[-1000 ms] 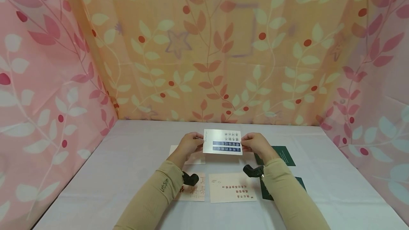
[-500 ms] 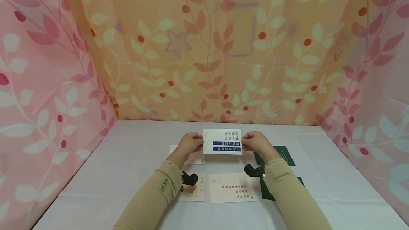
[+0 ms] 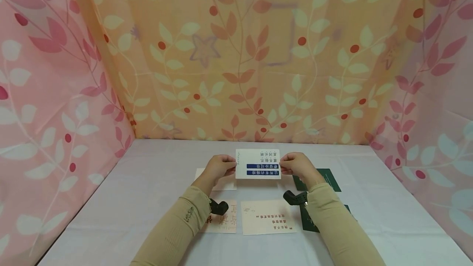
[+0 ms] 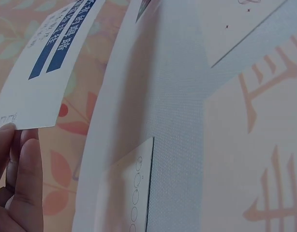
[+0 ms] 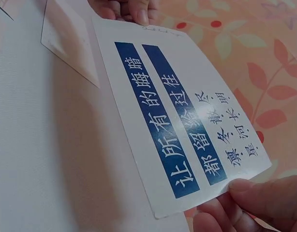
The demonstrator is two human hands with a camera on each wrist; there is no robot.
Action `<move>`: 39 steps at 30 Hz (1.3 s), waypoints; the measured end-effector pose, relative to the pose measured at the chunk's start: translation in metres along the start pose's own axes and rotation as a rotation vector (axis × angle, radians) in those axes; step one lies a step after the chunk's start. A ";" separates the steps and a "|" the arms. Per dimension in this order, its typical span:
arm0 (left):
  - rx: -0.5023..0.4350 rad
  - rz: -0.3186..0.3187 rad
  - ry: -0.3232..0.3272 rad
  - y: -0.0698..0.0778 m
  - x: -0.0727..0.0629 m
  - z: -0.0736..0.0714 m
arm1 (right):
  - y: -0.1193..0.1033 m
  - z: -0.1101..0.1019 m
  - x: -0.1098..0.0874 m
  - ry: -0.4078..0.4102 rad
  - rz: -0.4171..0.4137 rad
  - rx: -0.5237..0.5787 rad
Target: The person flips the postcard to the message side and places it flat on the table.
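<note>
Aloft, left hand (image 3: 219, 168) and right hand (image 3: 298, 166) pinch the white card (image 3: 242, 171) – by opposite ends – over the table (image 3: 122, 204).

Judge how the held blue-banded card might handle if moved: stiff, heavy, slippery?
The card seems fairly stiff: between the left grip and right grip, it shows no obvious sag in the head view. It's likely light, given its thin edge. It may be a bit slippery, since its face shows glare in the right wrist view.
</note>
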State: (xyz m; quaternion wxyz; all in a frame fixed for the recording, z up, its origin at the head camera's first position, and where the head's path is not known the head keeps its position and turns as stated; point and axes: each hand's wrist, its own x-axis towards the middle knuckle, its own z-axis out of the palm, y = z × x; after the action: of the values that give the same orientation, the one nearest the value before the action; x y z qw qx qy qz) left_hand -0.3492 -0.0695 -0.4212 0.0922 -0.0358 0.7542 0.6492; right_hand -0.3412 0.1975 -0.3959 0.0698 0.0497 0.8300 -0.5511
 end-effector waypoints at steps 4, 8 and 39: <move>0.006 0.009 0.007 -0.001 0.000 -0.001 | 0.001 -0.002 -0.001 -0.006 -0.017 -0.003; 0.001 0.010 0.009 0.000 0.000 -0.002 | 0.001 -0.003 -0.002 -0.014 -0.035 -0.008; -0.043 -0.014 -0.029 -0.001 0.002 -0.006 | 0.005 -0.008 -0.002 -0.092 -0.058 0.059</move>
State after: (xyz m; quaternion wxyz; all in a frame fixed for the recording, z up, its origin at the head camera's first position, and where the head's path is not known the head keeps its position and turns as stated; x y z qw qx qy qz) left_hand -0.3513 -0.0750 -0.4214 0.1070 -0.0337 0.7382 0.6651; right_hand -0.3386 0.2069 -0.3966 0.0904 0.0024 0.8104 -0.5789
